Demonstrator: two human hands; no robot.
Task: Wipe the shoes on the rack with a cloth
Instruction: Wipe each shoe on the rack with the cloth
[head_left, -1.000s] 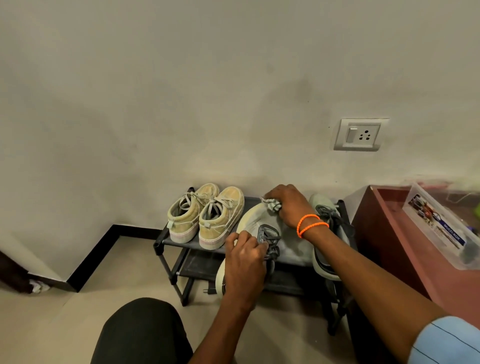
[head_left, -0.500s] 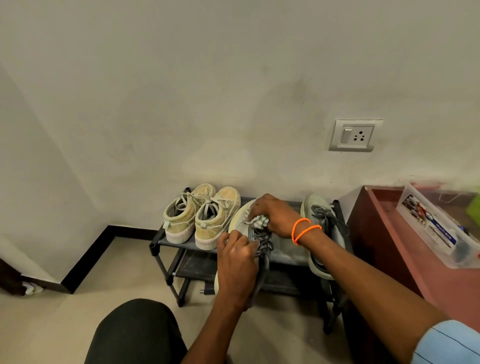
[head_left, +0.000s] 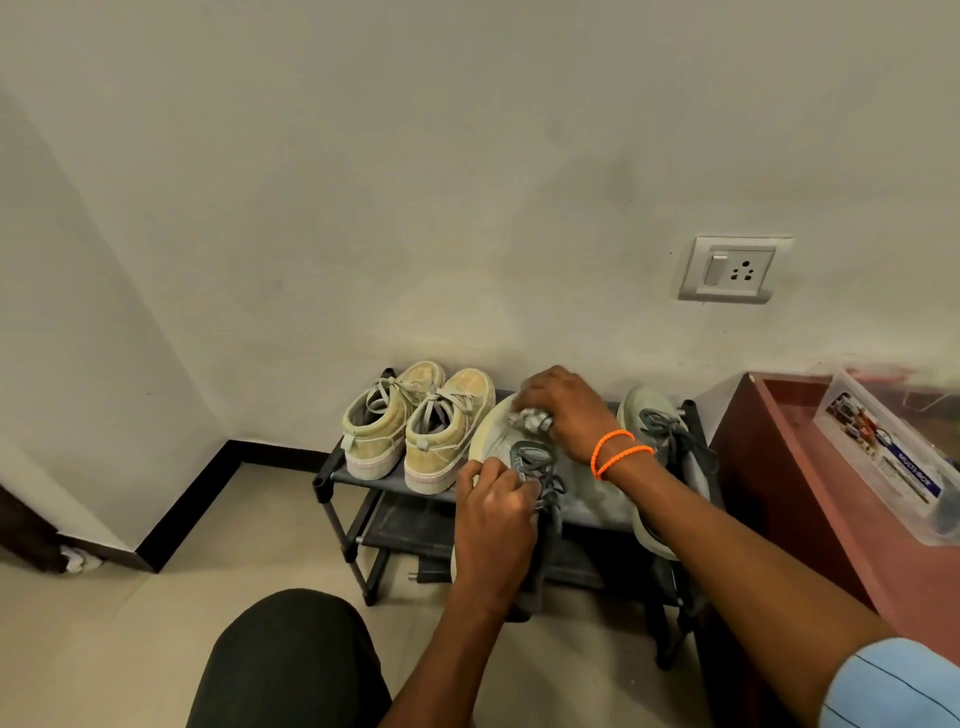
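I'm watching the left hand (head_left: 496, 512) gripping the pale sneaker (head_left: 493, 441) by its laced throat, prob. to pin it while it gets rubbed. The shoe's toe is pointing far, heel hanging off the near edge of the rack (head_left: 332, 475). The right hand (head_left: 569, 410), w/ orange bands at the wrist, is clutching a bunched cloth (head_left: 530, 420) and pressing it on the toe cap. I'm judging this as mid-wipe on shoe one of that pair; its mate (head_left: 641, 415) is sitting just right, partly behind the forearm. The tan pair (head_left: 415, 421) is sitting on the left half, touching each other, heels near. Wall's close behind the toes, so little room far; the red-brown bench (head_left: 810, 499) is crowding the right. Open floor near and left.
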